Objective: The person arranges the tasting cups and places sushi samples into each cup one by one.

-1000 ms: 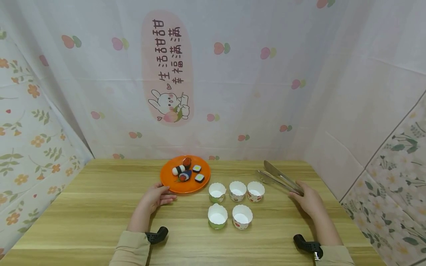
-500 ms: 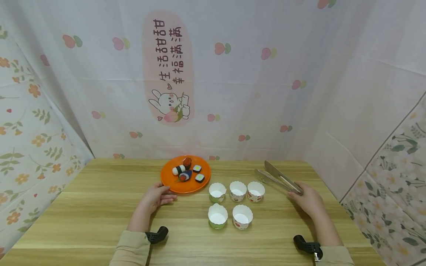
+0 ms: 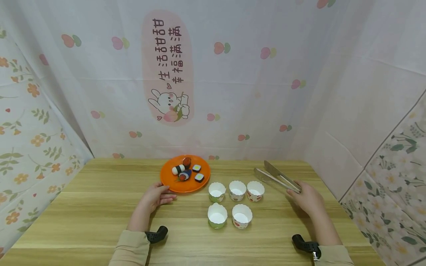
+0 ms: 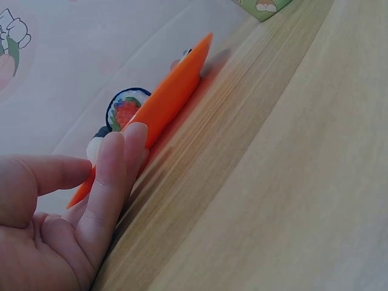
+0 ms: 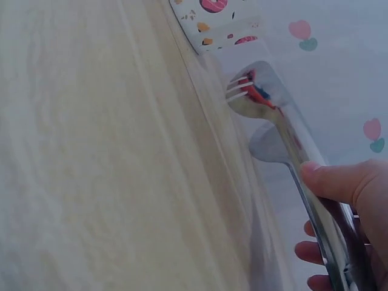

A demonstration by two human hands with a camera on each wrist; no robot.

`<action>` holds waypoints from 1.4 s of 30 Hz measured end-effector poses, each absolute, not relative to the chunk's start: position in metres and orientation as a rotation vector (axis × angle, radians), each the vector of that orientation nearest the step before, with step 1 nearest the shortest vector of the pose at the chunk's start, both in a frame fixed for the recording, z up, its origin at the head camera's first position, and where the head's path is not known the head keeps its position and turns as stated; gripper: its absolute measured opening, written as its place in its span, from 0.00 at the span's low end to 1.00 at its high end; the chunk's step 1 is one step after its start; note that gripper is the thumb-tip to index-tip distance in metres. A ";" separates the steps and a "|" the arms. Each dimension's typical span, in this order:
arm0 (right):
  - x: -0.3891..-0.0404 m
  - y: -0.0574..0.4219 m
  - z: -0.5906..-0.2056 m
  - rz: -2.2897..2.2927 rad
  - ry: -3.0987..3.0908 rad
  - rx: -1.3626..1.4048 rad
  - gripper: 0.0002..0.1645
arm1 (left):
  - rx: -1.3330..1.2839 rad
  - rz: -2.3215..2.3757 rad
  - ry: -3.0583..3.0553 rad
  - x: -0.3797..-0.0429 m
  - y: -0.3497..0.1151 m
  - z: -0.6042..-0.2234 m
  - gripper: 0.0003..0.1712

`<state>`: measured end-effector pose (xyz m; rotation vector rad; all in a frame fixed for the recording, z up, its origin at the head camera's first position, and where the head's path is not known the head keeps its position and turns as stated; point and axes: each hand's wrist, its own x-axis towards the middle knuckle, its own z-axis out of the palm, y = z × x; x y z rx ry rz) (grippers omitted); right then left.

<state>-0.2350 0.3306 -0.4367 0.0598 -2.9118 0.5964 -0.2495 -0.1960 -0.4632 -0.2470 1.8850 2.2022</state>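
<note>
An orange plate point(image 3: 171, 183) stands at the back of the table, bearing several toy sushi pieces, among them a white roll with a black band point(image 3: 178, 169) and a square roll point(image 3: 199, 177). My left hand point(image 3: 156, 197) holds the plate's near-left rim; in the left wrist view the thumb point(image 4: 60, 174) lies at the edge with fingers along the underside. On the right, my right hand point(image 3: 307, 197) grips metal tongs point(image 3: 283, 179) by the handle end. Their two arms stand apart with nothing between the tips. The right wrist view shows a slotted tip and the thumb point(image 5: 333, 180) on one arm.
Several scalloped paper cups stand between the hands, including a green-sided cup point(image 3: 217, 216) and a red-patterned cup point(image 3: 242, 216). Behind the wooden table point(image 3: 186, 240) hangs a patterned cloth point(image 3: 233, 85). Floral cloth point(image 3: 392, 177) closes off the right side.
The tongs' arms have spread slightly wider in my right hand. My left hand, the plate and the cups stay where they were.
</note>
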 end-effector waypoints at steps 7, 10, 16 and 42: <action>-0.234 0.326 -0.433 0.615 -2.877 0.063 0.37 | -0.261 2.199 1.903 -0.249 -0.196 -0.463 0.23; -0.232 0.323 -0.431 0.596 -2.843 0.088 0.36 | -0.265 2.196 1.901 -0.248 -0.195 -0.463 0.24; -0.231 0.318 -0.425 0.576 -2.793 0.121 0.35 | -0.265 2.199 1.905 -0.248 -0.195 -0.464 0.24; -0.216 0.269 -0.386 0.503 -2.715 0.227 0.34 | -0.271 2.203 1.909 -0.248 -0.194 -0.462 0.24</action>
